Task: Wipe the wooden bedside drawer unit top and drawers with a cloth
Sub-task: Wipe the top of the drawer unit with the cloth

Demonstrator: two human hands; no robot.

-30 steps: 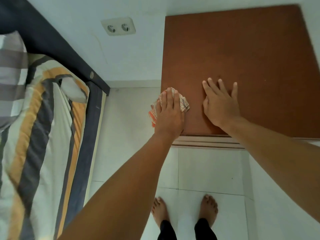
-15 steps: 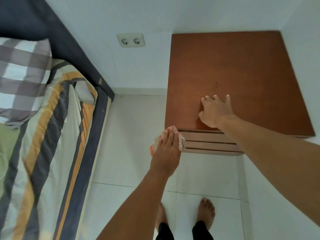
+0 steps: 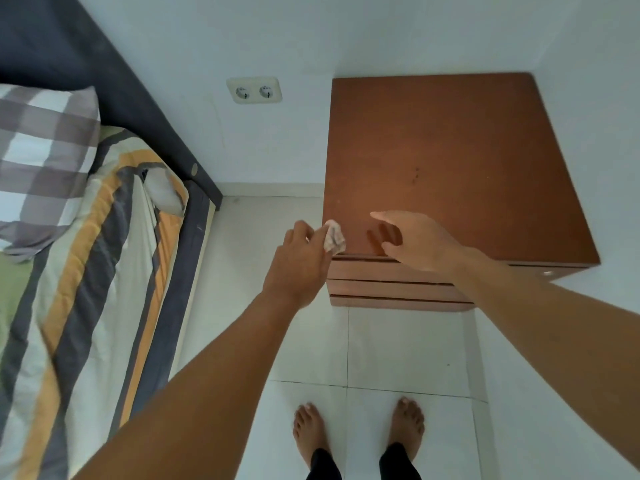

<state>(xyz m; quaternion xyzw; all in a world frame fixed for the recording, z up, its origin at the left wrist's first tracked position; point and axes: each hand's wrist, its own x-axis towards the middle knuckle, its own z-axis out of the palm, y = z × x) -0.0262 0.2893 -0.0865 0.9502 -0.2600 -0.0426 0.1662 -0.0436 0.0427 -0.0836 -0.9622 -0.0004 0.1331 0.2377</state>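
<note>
Head view: both hands at the front edge of the drawer unit (image 3: pixel 450 161), cloth in the left.

The bed (image 3: pixel 86 271) lies well left of the unit. The unit's brown top is bare wood, and three drawer fronts (image 3: pixel 381 289) show below its front edge. Right hand (image 3: pixel 415 242) is over the unit's top near the front-left, fingers loosely spread and holding nothing, their shadows on the wood beneath. Left hand (image 3: pixel 298 261) is at the unit's front-left corner, fingers curled and pinching the cloth (image 3: pixel 334 237), which is bunched small against the top's edge. Versus 0.5 s ago: the right hand then lay on the top. The left hand was flat on the cloth, lower, at the drawer fronts.
</note>
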